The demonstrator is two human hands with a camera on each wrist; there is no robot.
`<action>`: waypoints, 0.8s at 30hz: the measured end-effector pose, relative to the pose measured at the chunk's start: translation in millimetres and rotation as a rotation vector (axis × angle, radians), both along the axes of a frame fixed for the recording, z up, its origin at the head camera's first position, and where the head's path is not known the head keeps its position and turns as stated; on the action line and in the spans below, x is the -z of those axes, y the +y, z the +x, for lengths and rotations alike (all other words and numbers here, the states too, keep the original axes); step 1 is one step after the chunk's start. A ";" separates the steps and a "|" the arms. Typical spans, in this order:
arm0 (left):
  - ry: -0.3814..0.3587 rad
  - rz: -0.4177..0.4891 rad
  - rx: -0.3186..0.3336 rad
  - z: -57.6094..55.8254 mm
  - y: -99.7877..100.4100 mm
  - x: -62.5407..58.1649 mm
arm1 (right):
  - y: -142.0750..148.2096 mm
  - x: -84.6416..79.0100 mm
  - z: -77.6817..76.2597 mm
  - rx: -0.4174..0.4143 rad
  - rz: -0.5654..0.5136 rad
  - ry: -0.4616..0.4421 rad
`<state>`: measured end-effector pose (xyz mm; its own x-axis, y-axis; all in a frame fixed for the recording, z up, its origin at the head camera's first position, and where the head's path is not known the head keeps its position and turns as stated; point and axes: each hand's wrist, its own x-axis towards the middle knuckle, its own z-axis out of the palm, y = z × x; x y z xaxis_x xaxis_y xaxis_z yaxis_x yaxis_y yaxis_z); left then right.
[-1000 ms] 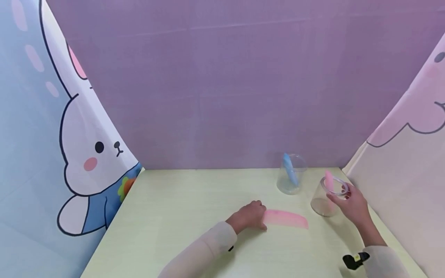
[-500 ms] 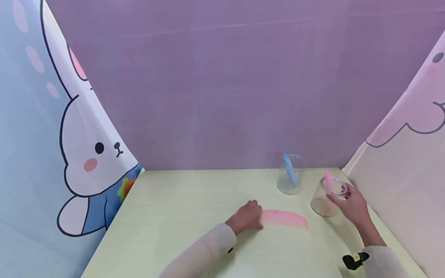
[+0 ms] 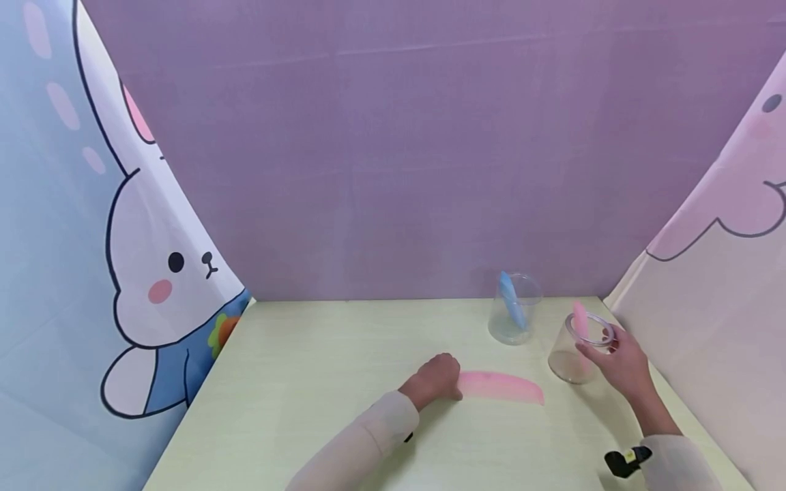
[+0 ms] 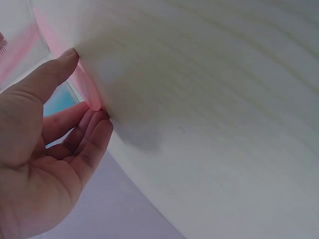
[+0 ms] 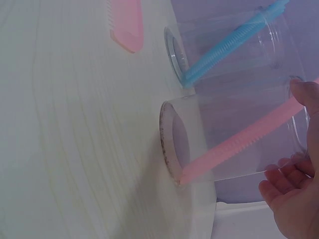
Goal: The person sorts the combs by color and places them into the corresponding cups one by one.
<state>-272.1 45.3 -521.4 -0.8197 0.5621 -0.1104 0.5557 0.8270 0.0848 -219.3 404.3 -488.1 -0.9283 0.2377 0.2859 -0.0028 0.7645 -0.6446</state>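
A pink comb [image 3: 503, 387] lies flat on the table. My left hand [image 3: 433, 380] grips its left end, thumb on the near side and fingers curled at the far side. In the left wrist view, the comb [image 4: 88, 92] runs between thumb and fingers. To the right, a clear plastic jar [image 3: 560, 351] stands with my right hand [image 3: 626, 365] holding its rim. Another pink comb [image 5: 239, 144] leans inside that jar, its top sticking out above the rim.
Behind the held jar stands a second clear jar [image 3: 499, 326] with a blue comb [image 3: 513, 301] leaning in it. A purple backdrop [image 3: 368, 170] rises at the table's [image 3: 319, 354] far edge, with printed cloth on both sides.
My left hand has slid slightly left along the pink comb, uncovering more of it. The comb has stayed in place. My right hand and both jars have not moved.
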 end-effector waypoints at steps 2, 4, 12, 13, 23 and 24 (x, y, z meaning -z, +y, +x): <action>0.007 -0.004 0.006 -0.8 0.0 1.5 | 0.1 -0.1 0.5 -0.001 0.001 0.003; 0.006 -0.008 0.006 -1.4 -0.1 1.9 | 0.3 -0.3 0.8 -0.001 0.001 0.005; -0.013 0.018 -0.003 -0.9 -2.4 -2.4 | 1.2 0.0 -0.6 -0.007 0.002 0.008; -0.015 0.024 -0.003 -1.0 -2.8 -2.8 | 1.3 0.1 -0.8 -0.007 0.003 0.009; 0.004 0.108 0.061 -5.4 -6.3 -3.1 | 2.0 1.3 -0.6 0.000 0.009 0.014; 0.001 0.118 0.062 -5.5 -6.7 -3.0 | 2.1 1.3 -0.8 -0.002 0.006 0.014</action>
<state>-277.6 38.6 -518.5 -0.7828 0.6210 -0.0401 0.6058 0.7752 0.1790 -220.1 406.4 -489.5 -0.9247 0.2339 0.3004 -0.0135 0.7684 -0.6398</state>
